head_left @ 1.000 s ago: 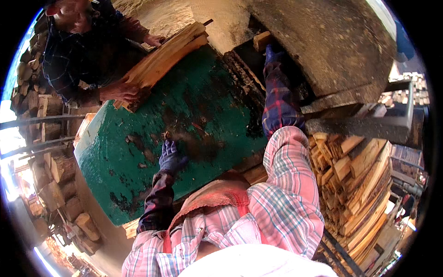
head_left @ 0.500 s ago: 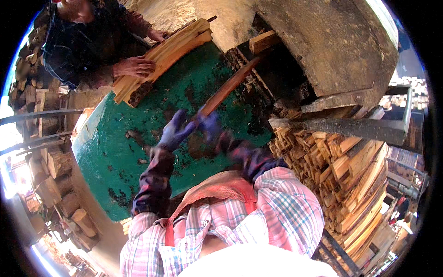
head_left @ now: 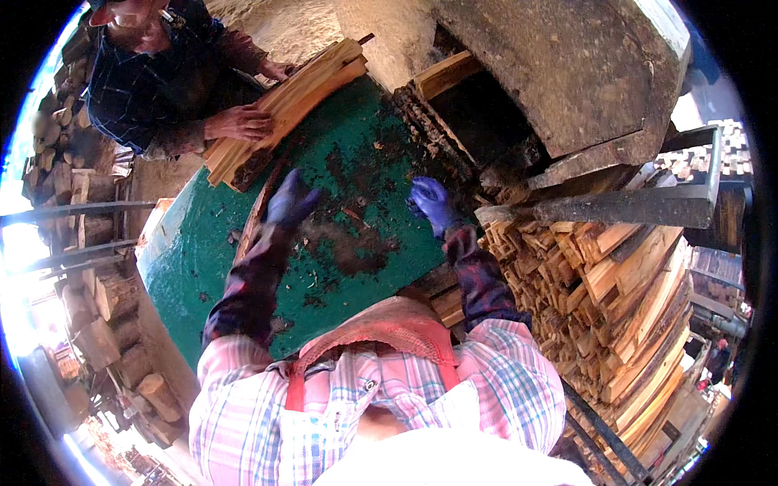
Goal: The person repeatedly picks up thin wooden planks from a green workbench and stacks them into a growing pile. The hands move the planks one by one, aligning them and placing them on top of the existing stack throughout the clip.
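Observation:
My left hand (head_left: 292, 201), in a purple-blue glove, is open over the left part of the green table (head_left: 186, 263), its thumb spread from the fingers. Close along its left side lies a thin reddish-brown strip of wood (head_left: 258, 212), partly hidden by my hand and sleeve. My right hand (head_left: 432, 205), gloved alike, hovers near the table's right edge. Its fingers are loosely bent and apart, and nothing shows in them. Dark bark crumbs (head_left: 356, 247) are scattered between my hands.
Across the table, a co-worker's hands (head_left: 239, 123) rest on a bundle of boards (head_left: 288, 109). A wooden block (head_left: 446, 74) sits by a dark opening beside a big worn panel (head_left: 559, 73). Split wood (head_left: 600, 300) is stacked at right, beside a metal bar (head_left: 624, 212). Logs (head_left: 105, 332) stand at left.
The reddish-brown strip has moved from the middle of the table to the left, and my hands have let go of it. They have parted, the left going left and the right going right.

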`<state>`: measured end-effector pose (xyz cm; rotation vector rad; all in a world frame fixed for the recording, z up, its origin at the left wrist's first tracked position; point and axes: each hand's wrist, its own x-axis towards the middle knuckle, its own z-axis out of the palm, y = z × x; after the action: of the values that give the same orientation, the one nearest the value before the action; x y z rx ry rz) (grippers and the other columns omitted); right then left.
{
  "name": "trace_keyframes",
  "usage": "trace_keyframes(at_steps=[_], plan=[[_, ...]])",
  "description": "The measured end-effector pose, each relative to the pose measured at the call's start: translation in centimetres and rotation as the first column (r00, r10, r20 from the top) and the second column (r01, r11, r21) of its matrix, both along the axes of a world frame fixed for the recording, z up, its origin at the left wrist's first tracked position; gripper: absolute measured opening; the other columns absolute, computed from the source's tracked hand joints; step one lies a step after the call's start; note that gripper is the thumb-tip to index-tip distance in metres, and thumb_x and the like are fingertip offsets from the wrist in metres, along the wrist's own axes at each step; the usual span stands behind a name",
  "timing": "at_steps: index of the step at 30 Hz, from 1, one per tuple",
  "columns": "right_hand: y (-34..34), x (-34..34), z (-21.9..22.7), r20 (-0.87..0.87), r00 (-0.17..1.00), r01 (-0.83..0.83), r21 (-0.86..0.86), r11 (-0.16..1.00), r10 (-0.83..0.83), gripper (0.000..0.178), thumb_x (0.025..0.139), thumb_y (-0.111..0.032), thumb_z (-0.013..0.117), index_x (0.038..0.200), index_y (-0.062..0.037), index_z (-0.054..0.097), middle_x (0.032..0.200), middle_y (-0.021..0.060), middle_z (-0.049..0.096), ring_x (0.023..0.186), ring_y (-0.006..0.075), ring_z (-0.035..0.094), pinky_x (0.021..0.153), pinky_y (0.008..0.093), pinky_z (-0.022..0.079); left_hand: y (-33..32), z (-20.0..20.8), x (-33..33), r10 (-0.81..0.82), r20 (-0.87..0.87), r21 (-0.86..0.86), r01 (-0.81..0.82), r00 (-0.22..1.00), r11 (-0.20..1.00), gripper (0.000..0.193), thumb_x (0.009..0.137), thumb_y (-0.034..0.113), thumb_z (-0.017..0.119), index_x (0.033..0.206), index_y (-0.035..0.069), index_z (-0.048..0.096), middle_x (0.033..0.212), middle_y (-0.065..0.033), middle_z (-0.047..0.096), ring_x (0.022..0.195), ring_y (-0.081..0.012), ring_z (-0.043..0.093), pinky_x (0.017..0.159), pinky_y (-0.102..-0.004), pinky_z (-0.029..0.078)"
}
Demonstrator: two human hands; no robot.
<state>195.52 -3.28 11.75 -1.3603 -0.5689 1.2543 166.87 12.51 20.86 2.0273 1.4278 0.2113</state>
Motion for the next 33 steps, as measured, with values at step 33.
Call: trace_keyframes(at_steps=[33], plan=[[-7.7,0.9,0.9,-0.085,0.961,0.210,-0.401,0.892,-0.264,0.020,0.092,-0.025,0.054,0.108,-0.0161,0.063,0.074,0.0046,0.067,0.054,0.0098,0.058,0.045,0.0223,0.043,12.4,-8.6,24.7,0.281,0.823,-0.468,0.310,0.493,0.828,0.038,0.082,0.030,0.062,0.113,0.010,0.057,0.099,-0.0098,0.061,0.089,-0.0231,0.059,0.076,-0.0336,0.048]])
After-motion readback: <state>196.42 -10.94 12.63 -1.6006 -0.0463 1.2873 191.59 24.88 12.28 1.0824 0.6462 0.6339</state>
